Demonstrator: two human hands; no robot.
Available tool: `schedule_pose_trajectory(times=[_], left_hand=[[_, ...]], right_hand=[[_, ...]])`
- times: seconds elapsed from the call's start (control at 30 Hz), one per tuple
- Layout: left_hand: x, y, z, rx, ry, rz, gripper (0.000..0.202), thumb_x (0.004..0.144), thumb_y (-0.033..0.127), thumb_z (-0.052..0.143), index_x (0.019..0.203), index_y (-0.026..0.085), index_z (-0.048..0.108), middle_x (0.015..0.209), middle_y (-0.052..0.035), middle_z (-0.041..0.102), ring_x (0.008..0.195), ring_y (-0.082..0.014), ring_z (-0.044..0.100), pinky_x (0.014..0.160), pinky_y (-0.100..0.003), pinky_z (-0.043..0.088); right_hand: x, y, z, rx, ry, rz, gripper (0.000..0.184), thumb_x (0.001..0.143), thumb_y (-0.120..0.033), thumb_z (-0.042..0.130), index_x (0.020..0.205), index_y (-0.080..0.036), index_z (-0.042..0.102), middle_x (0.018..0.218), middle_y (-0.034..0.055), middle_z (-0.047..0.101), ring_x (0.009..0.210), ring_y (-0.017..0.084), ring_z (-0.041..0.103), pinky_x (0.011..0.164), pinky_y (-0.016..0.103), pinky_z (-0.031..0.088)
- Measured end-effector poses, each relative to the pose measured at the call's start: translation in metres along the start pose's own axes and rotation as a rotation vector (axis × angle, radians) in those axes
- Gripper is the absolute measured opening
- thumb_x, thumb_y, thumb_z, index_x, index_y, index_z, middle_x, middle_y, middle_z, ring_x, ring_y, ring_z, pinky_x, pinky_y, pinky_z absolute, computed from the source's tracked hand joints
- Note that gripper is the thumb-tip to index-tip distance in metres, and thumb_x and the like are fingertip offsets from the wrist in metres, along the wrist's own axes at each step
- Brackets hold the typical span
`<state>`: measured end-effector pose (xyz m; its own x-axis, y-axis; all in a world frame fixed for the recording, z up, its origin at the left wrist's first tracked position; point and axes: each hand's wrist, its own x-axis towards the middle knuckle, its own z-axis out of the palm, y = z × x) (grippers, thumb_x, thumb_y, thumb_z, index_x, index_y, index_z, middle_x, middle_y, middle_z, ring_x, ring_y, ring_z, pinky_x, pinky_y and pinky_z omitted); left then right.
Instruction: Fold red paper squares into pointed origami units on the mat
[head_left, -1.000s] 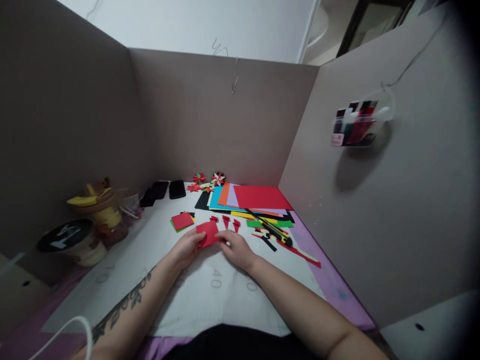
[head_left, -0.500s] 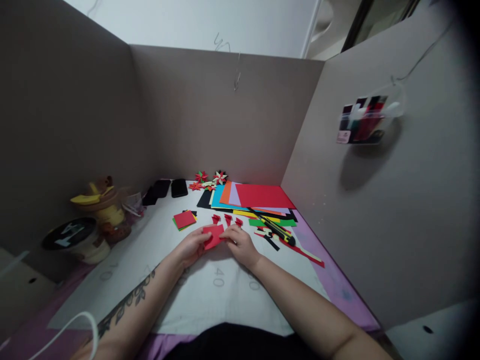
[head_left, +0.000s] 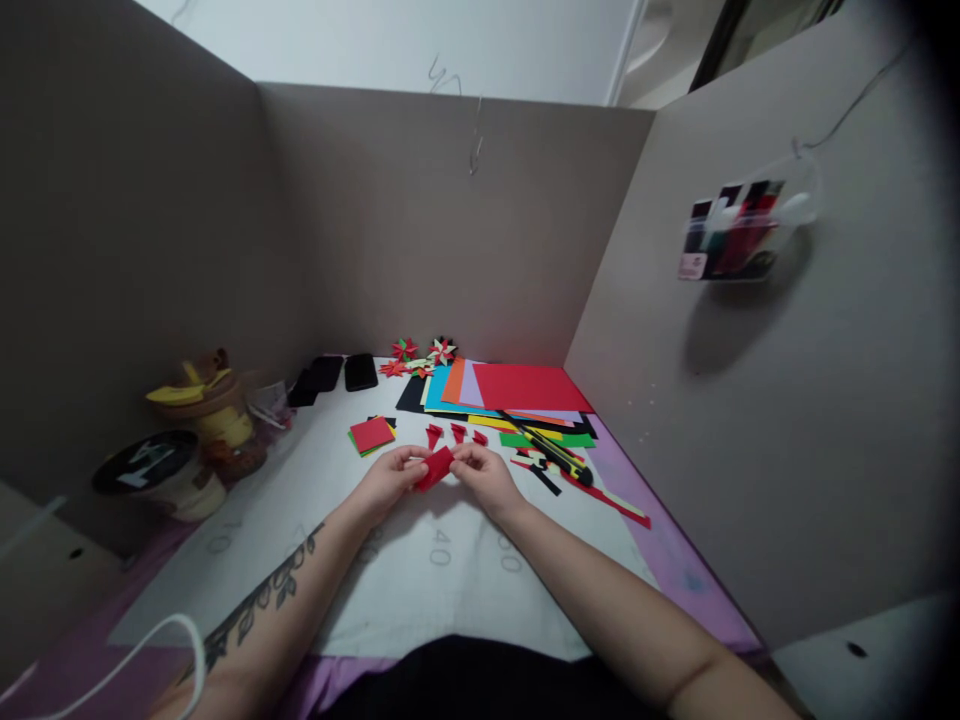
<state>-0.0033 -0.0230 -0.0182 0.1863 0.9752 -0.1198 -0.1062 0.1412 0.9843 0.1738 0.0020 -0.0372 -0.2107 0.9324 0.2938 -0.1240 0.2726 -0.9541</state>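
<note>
Both my hands hold one small red paper piece (head_left: 436, 467) a little above the white mat (head_left: 420, 570). My left hand (head_left: 388, 482) pinches its left end and my right hand (head_left: 484, 477) pinches its right end, fingers closed. The paper looks folded into a narrow shape. Just beyond it lie three small folded red pieces (head_left: 455, 434). To the left of those sits a small stack of paper squares (head_left: 371, 436) with red on top.
A spread of coloured paper sheets (head_left: 510, 395) and a yellow-black utility knife (head_left: 551, 456) lie at the right rear, with paper strips (head_left: 600, 496) beside them. Paper stars (head_left: 420, 356) and dark phones (head_left: 341, 374) sit at the back. Round containers (head_left: 187, 440) stand left. Cardboard walls enclose the desk.
The red paper has been lifted off the mat and folded narrower between both hands. The hands have moved slightly away from me.
</note>
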Motion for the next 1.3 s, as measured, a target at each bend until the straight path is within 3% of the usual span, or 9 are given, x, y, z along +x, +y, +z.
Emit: schedule_pose_trajectory(times=[0.13, 0.33, 0.43, 0.63, 0.77, 0.97, 1.3], left_hand=[[-0.003, 0.001, 0.005, 0.069, -0.034, 0.000, 0.032, 0.070, 0.036, 0.063, 0.095, 0.016, 0.057, 0.064, 0.0011, 0.062, 0.051, -0.0103, 0.053, 0.048, -0.019, 0.035], [-0.009, 0.011, 0.012, 0.365, 0.113, 0.352, 0.020, 0.076, 0.036, 0.057, 0.079, 0.017, 0.058, 0.090, -0.0041, 0.064, 0.080, -0.0156, 0.058, 0.066, -0.024, 0.045], [-0.010, 0.010, 0.012, 0.512, 0.109, 0.411, 0.018, 0.073, 0.034, 0.061, 0.070, 0.016, 0.059, 0.085, -0.0049, 0.063, 0.081, -0.0167, 0.058, 0.068, -0.025, 0.047], [-0.007, 0.002, 0.012, 0.549, 0.126, 0.388, 0.020, 0.073, 0.034, 0.062, 0.077, 0.015, 0.062, 0.079, -0.0049, 0.063, 0.074, -0.0159, 0.058, 0.063, -0.025, 0.049], [-0.008, 0.002, 0.013, 0.567, 0.136, 0.422, 0.018, 0.073, 0.033, 0.061, 0.070, 0.015, 0.062, 0.074, -0.0040, 0.063, 0.070, -0.0149, 0.057, 0.062, -0.023, 0.047], [-0.009, 0.003, 0.014, 0.497, 0.148, 0.325, 0.022, 0.071, 0.035, 0.063, 0.063, 0.015, 0.059, 0.060, -0.0013, 0.061, 0.055, -0.0112, 0.053, 0.051, -0.020, 0.040], [-0.010, 0.006, 0.017, 0.434, 0.151, 0.288, 0.021, 0.068, 0.032, 0.064, 0.059, 0.015, 0.057, 0.059, -0.0011, 0.062, 0.053, -0.0110, 0.053, 0.050, -0.020, 0.039]], right_hand=[[-0.002, -0.002, 0.002, 0.064, 0.069, 0.098, 0.012, 0.064, -0.027, 0.068, 0.064, -0.017, 0.060, 0.065, -0.0003, 0.062, 0.061, 0.013, 0.054, 0.061, 0.026, 0.042], [-0.004, -0.005, 0.002, -0.043, 0.122, 0.055, 0.011, 0.065, -0.026, 0.065, 0.063, -0.017, 0.060, 0.062, -0.0010, 0.060, 0.059, 0.013, 0.052, 0.058, 0.024, 0.040], [-0.004, -0.004, 0.002, -0.054, 0.129, 0.054, 0.011, 0.066, -0.026, 0.065, 0.063, -0.017, 0.059, 0.063, -0.0011, 0.059, 0.059, 0.013, 0.052, 0.058, 0.025, 0.041], [-0.005, -0.006, 0.003, -0.089, 0.134, 0.021, 0.011, 0.067, -0.025, 0.064, 0.063, -0.018, 0.057, 0.062, -0.0019, 0.057, 0.058, 0.012, 0.050, 0.058, 0.024, 0.040], [-0.007, -0.010, 0.006, -0.088, 0.135, 0.020, 0.012, 0.066, -0.025, 0.064, 0.062, -0.018, 0.055, 0.063, -0.0018, 0.056, 0.058, 0.012, 0.050, 0.058, 0.025, 0.040], [-0.010, -0.015, 0.009, -0.058, 0.136, 0.032, 0.013, 0.066, -0.025, 0.064, 0.062, -0.019, 0.053, 0.060, -0.0034, 0.054, 0.055, 0.011, 0.048, 0.056, 0.024, 0.039], [-0.011, -0.011, 0.013, 0.040, 0.157, 0.020, 0.016, 0.064, -0.023, 0.065, 0.059, -0.019, 0.050, 0.063, -0.0024, 0.053, 0.060, 0.011, 0.048, 0.058, 0.024, 0.040]])
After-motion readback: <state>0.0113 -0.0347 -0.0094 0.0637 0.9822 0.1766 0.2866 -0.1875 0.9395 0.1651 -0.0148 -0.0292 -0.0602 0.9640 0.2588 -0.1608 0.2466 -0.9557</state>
